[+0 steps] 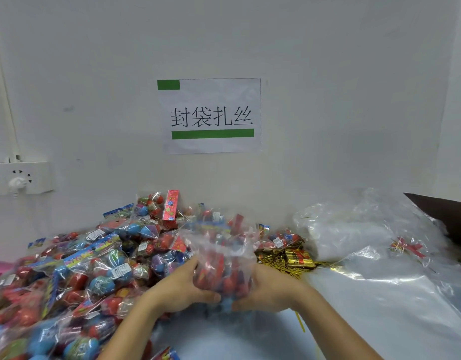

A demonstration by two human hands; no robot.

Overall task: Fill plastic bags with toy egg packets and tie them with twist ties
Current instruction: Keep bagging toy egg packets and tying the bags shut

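To the left of the hands lies a big heap of toy egg packets (76,266), spilling over the bench (250,339) right up to the left wrist. The left hand (184,287) curls round the left side of a clear plastic bag (221,261) stuffed with packets, thumb low on the front; the right hand (265,289) grips the opposite side the same way, so the two clamp the bag between them, just above the bench. The bag looks soft, crinkly and slippery, light for its bulk, with hard round eggs inside that would shift about; it seems best gathered at the loose film near the mouth, above the contents, where a tie can bite. Just past the right hand sits a pile of gold twist ties (286,258), one loose strand (299,320) lying near the right wrist. Farther right lies a stack of empty plastic bags (359,237), well apart from both hands
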